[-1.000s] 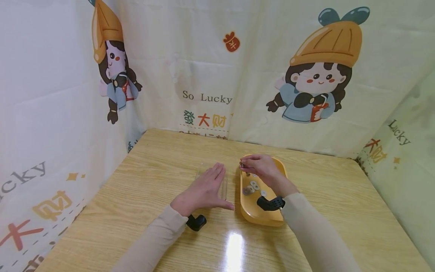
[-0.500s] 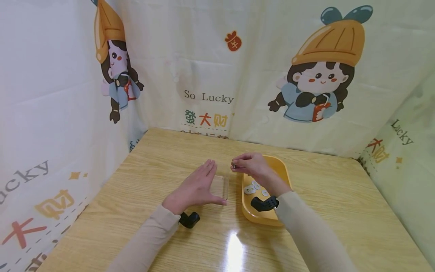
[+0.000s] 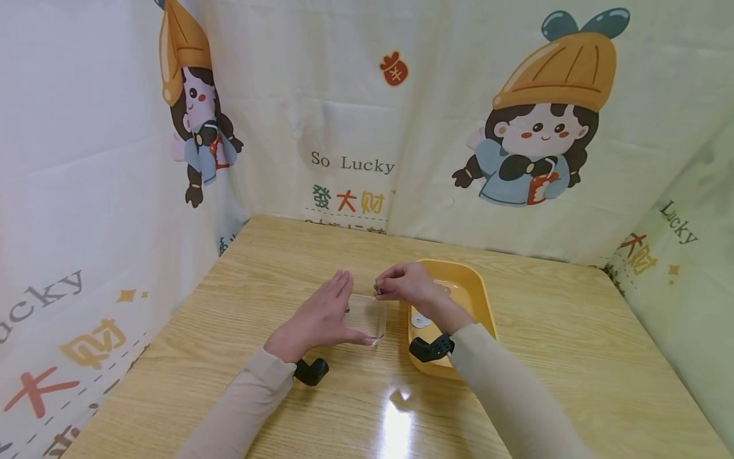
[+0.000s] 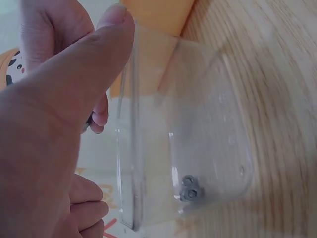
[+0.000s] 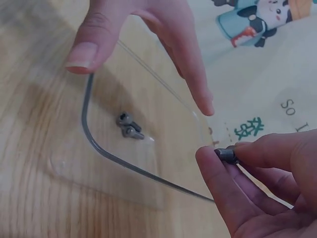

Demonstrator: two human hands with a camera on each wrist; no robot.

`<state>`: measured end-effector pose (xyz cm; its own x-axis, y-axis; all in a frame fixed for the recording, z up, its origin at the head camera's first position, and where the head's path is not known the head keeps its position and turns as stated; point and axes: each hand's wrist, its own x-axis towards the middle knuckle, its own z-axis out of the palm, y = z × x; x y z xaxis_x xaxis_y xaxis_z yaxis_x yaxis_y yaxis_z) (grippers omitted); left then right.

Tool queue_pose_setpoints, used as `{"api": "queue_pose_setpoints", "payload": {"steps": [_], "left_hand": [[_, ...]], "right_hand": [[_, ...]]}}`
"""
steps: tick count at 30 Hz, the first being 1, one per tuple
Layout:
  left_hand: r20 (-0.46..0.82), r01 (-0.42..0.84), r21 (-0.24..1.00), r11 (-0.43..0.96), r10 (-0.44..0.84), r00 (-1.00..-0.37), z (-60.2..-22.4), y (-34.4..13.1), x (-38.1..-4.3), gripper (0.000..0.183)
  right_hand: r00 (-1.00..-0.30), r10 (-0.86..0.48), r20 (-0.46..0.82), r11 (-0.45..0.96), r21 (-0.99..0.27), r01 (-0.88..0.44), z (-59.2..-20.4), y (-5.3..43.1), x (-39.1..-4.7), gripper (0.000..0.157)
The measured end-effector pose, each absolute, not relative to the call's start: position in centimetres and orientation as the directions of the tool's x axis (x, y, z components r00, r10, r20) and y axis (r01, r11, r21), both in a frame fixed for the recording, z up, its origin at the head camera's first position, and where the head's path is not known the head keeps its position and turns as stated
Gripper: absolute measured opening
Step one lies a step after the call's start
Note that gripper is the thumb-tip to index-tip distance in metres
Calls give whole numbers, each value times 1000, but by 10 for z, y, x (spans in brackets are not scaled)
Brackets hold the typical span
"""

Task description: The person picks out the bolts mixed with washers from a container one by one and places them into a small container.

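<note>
A clear plastic box (image 3: 367, 319) stands on the table, with a few socket-head screws (image 5: 130, 126) lying on its bottom. My left hand (image 3: 321, 315) spans this box with straight fingers, its thumb at the near rim and the fingertips by the far side. Between thumb and fingers my right hand (image 3: 404, 284) pinches a small dark metal screw (image 5: 227, 155), close to the box's rim at the right far corner. The left wrist view shows the same loose screws (image 4: 189, 188) through the clear wall; there the held screw is mostly hidden.
Just right of the box is an orange-yellow tray (image 3: 473, 299) holding several flat washers (image 3: 420, 320), partly covered by the right forearm. Wood-grain table (image 3: 258, 274) extends around both. A printed cloth (image 3: 344, 115) hangs behind and along the sides.
My right hand has moved left from over the tray to the box's rim, carrying the screw. The left hand has shifted a little left, uncovering more of the box.
</note>
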<state>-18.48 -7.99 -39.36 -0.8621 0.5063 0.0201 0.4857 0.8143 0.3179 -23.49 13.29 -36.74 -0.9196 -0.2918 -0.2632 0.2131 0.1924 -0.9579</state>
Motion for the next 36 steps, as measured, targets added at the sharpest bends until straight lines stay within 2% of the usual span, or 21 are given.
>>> {"api": "queue_pose_setpoints", "payload": {"steps": [21,36], "left_hand": [[24,429,304,851,444,-896,-408,-89,-190,130],[-14,398,328,857,425,-905,-406,-87,-188,130]], "right_hand": [[-905,-322,-277,352,-923,157,-375,110,-232,25],[-893,-366,-260,325,-935,139,-374,117,-233,28]]}}
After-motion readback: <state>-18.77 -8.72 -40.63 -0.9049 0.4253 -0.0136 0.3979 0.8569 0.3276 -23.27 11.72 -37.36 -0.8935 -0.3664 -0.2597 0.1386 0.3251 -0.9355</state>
